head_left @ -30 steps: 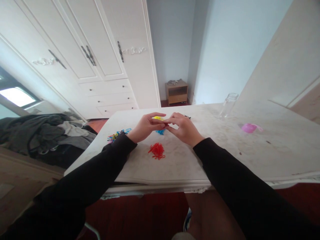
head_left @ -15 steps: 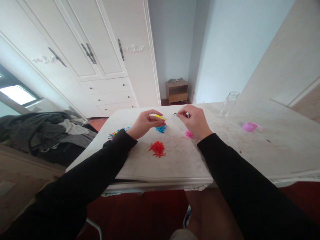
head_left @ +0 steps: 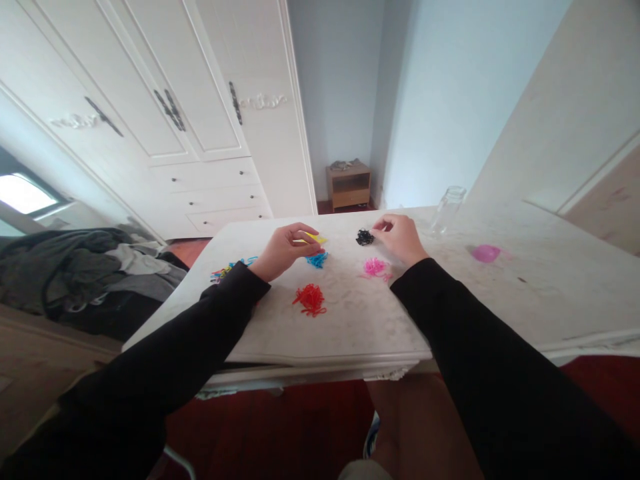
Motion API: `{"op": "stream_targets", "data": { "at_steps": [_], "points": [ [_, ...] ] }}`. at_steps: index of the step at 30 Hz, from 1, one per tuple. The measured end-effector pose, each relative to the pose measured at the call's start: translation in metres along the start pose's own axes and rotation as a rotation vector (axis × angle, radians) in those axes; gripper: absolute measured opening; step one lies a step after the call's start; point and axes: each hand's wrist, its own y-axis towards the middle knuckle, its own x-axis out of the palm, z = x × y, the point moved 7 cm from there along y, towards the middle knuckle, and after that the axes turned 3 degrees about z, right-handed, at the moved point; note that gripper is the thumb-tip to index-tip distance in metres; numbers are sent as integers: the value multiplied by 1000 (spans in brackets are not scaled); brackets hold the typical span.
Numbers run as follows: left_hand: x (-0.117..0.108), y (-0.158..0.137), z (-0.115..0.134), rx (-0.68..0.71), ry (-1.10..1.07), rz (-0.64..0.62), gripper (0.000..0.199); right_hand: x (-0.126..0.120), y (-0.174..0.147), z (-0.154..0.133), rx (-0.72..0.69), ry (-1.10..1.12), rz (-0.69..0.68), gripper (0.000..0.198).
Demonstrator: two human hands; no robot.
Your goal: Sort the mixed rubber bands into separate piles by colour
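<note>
My right hand (head_left: 397,237) is closed in a pinch, its fingertips at the right edge of a pile of black rubber bands (head_left: 364,237). One black band appears to be between them, partly lost against the pile. My left hand (head_left: 285,250) hovers with curled fingers, thumb near the fingertips; whatever they hold is too small to make out. Behind it lie yellow bands (head_left: 316,238), and just below its fingertips blue rubber bands (head_left: 317,261). A red pile (head_left: 310,300) lies nearer me, a pink pile (head_left: 376,267) below the black one.
Mixed coloured bands (head_left: 227,271) lie beside my left sleeve. A clear glass bottle (head_left: 447,212) stands at the back right of the white table (head_left: 350,333), with a pink balloon-like thing (head_left: 486,253) nearer. Clothes (head_left: 115,273) are heaped left of the table.
My right hand, earlier pinching a black loop, has shifted slightly right and uncovered the black and pink piles. My left hand stays over the yellow and blue bands. The view has turned slightly.
</note>
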Motion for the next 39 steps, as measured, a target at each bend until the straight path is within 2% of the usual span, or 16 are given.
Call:
{"op": "stream_targets", "data": {
  "at_steps": [6,12,20,24,28,32,35,39],
  "points": [
    [3,-1,0,-5,22,-22,48,-6,0,-6,-7,43,53,9],
    [4,-1,0,0,26,-36,46,-3,-4,-25,-84,79,-21,9],
    [4,-2,2,18,-3,-33,49,2,-7,-30,-55,50,-80,16],
    [5,-3,4,42,28,-25,49,8,-19,-62,-197,115,-165,24],
    [9,-5,8,75,84,-42,48,25,-36,-93,-352,200,-288,24],
    [15,-7,8,80,100,-77,48,37,-43,-103,-435,214,-350,19],
    [16,-7,8,71,65,-90,48,31,-34,-92,-376,168,-306,14],
    [12,-7,8,51,20,-55,45,6,-14,-53,-109,81,-142,20]
  ]
}}
